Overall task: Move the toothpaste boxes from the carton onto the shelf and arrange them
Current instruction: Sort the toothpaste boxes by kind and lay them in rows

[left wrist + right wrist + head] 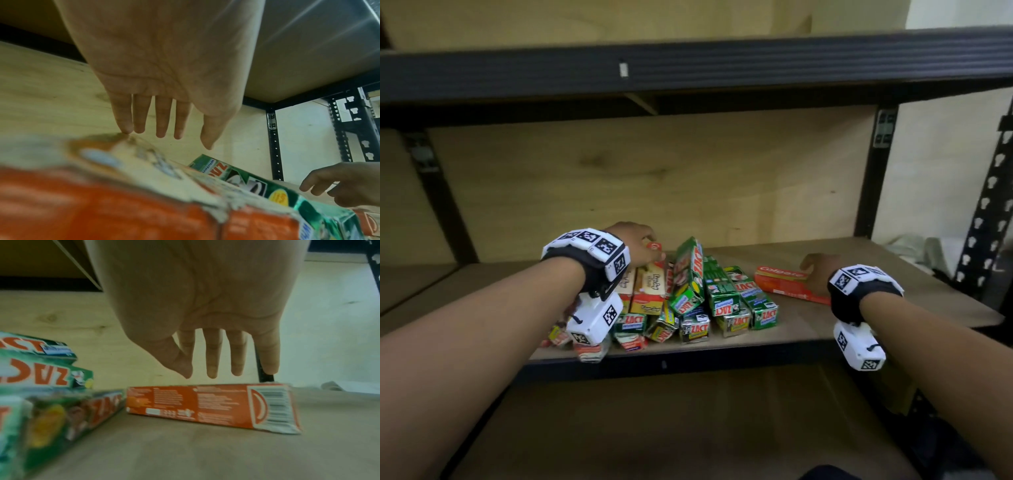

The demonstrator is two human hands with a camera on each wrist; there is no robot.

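Observation:
A loose pile of toothpaste boxes (688, 298), mostly green Zact boxes (51, 378) with cream-and-orange ones (650, 287), lies mid-shelf on the wooden shelf board (876, 270). My left hand (640, 246) hovers over the pile's back left. Its fingers (160, 129) hang straight above a cream-and-orange box (123, 178), holding nothing. A red Colgate box (787, 284) lies flat to the right of the pile. My right hand (813, 270) is over its right end with straight fingers (212, 369) just above the red box (205, 405). The carton is out of view.
A black beam of the upper shelf (688, 68) runs overhead. Black uprights (873, 178) stand at the back right, with a plywood back panel (654, 178) behind. Bare board lies right of the red box. A lower shelf board (654, 428) is below.

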